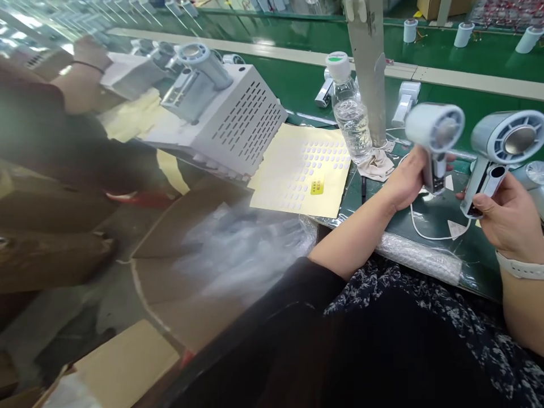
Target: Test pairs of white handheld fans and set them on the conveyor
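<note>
My left hand [408,180] is closed around a pale blue handheld fan [431,126], its round head up and slightly blurred. In my right hand [512,218] is a second handheld fan [493,136], gripped by the handle with the thumb on its front. Both fans are held side by side above the green bench, apart from each other. A white cable [419,231] loops below them on the mat. Just left of my left hand lie a crumpled cloth [376,165] and an upright water bottle [352,122].
A yellow sticker sheet [276,164] overhangs the bench edge beside a slotted white box [250,113] with fans on top. A metal post [369,62] stands behind the bottle. A co-worker's arm [80,90] is at left. Below sits an open carton [170,272] with plastic bags.
</note>
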`<state>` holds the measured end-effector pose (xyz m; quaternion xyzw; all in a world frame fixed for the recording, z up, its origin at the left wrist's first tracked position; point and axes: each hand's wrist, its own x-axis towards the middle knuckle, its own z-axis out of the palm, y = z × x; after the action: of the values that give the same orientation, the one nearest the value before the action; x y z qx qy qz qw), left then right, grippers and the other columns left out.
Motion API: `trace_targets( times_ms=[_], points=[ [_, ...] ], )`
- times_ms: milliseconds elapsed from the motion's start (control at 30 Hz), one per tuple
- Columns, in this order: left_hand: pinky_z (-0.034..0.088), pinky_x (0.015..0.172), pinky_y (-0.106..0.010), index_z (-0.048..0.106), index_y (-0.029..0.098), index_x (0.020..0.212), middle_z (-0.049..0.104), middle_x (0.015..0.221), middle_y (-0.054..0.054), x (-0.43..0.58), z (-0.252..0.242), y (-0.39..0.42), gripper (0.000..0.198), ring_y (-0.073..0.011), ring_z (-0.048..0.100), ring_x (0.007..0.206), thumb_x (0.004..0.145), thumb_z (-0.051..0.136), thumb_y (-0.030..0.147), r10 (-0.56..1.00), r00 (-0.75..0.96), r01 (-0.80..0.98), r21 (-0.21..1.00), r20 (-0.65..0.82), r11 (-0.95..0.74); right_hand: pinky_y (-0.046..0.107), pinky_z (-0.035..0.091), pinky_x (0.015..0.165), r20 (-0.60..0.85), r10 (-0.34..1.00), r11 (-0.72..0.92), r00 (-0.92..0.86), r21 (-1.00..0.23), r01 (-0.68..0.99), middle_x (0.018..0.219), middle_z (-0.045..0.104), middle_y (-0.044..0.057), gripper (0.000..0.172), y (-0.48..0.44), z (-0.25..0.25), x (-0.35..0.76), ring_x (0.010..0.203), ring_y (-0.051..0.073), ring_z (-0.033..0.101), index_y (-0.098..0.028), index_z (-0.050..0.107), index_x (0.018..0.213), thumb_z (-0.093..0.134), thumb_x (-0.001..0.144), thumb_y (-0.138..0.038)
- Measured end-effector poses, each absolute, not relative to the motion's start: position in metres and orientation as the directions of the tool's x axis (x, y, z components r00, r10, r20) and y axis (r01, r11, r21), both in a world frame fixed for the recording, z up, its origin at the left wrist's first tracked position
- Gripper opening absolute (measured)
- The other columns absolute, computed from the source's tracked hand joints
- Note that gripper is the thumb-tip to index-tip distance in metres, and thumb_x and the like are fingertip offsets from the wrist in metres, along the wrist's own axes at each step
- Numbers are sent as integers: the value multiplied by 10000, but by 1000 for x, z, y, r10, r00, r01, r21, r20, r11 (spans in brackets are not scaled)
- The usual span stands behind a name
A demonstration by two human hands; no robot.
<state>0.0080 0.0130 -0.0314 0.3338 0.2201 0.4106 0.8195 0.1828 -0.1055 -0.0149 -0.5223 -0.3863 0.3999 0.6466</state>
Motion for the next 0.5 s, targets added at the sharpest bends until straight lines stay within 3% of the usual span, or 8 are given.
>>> trace_targets(
  times_ms=[100, 267, 367, 500],
  points=[
    [627, 1066, -455, 704, 245, 1225, 776, 1061, -52, 2, -20, 11, 498, -280, 799, 1137, 971, 858, 644, 789, 596, -459, 745, -145, 484, 422, 706, 810, 90, 897, 163, 433, -977, -134, 989, 758, 7, 560, -104, -14, 183, 891, 216, 689, -304, 830, 1057, 1171, 669, -521],
    [555, 865, -367, 553, 265, 1200, 695, 1018, 42, 0, -8, -4, 681, -149, 692, 861, 693, 1002, 347, 735, 678, -430, 811, 0, 396, 424, 708, 823, 44, 918, 132, 395, -971, -199, 1108, 854, 65, 515, -107, -10, 182, 944, 240, 778, -274, 850, 1105, 1125, 702, -440],
    [556, 838, -383, 519, 269, 1180, 681, 1018, 45, 2, -8, -7, 656, -146, 680, 836, 711, 966, 374, 717, 695, -451, 809, 54, 376, 433, 715, 858, 77, 907, 167, 413, -968, -186, 1056, 862, 43, 578, -107, -7, 181, 956, 248, 803, -296, 831, 1116, 1157, 658, -428],
    [534, 791, -382, 522, 262, 1154, 670, 1052, 22, 3, -10, -5, 621, -153, 679, 835, 713, 935, 403, 720, 693, -440, 815, 41, 377, 440, 691, 778, 67, 902, 146, 426, -977, -155, 1024, 850, 29, 563, -108, -5, 181, 850, 238, 769, -311, 805, 1094, 1142, 660, -433]
  ],
)
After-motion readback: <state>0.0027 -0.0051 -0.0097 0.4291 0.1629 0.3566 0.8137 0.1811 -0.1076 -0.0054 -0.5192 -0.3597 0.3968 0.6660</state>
